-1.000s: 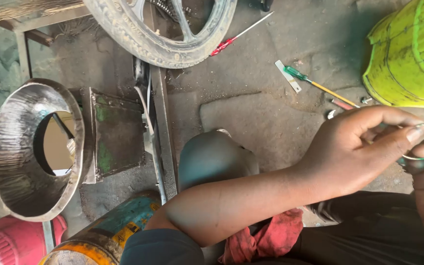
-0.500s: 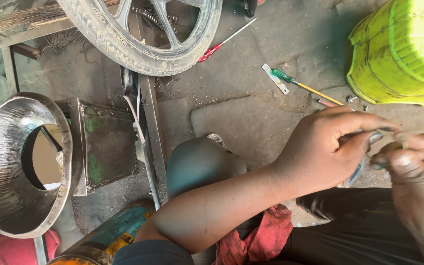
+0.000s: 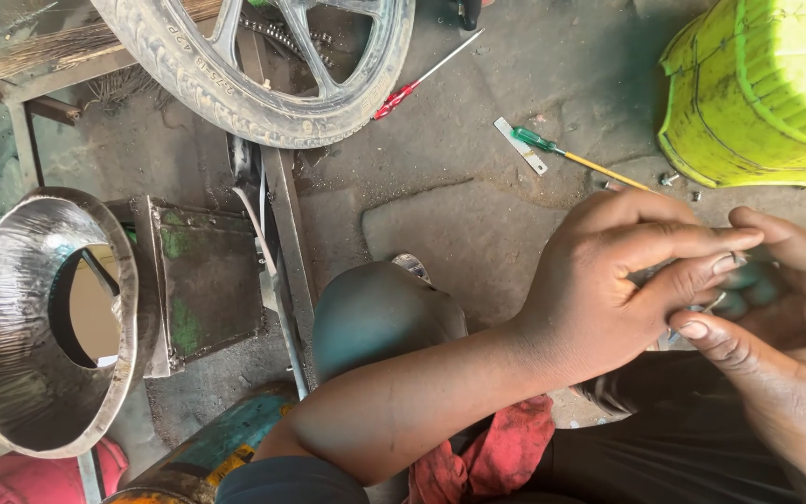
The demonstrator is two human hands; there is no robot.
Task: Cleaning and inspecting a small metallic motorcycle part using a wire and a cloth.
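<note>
A small metal part [image 3: 713,301] is pinched between the fingertips of the left hand [image 3: 608,280] and the right hand [image 3: 785,355], below the yellow-green plastic container [image 3: 757,89]; most of the part is hidden by the fingers, so its shape cannot be told. The grip of the left hand is closed on the part, thumb and forefinger drawn together; the grip of the right hand is closed on the same part from the opposite side, thumb pressed forward. Left of the container, a green-handled screwdriver [image 3: 571,157] is laid on the concrete floor [image 3: 478,215], just beside a small pale strip [image 3: 520,146]; further left of the container, a red-handled screwdriver [image 3: 422,79] is seen near a tyred wheel [image 3: 254,75]. Well apart from the container, at the far left, a shiny metal funnel [image 3: 44,317] is shown touching a green-stained metal box [image 3: 202,280]. Below the left forearm a red cloth [image 3: 496,457] is seen.
</note>
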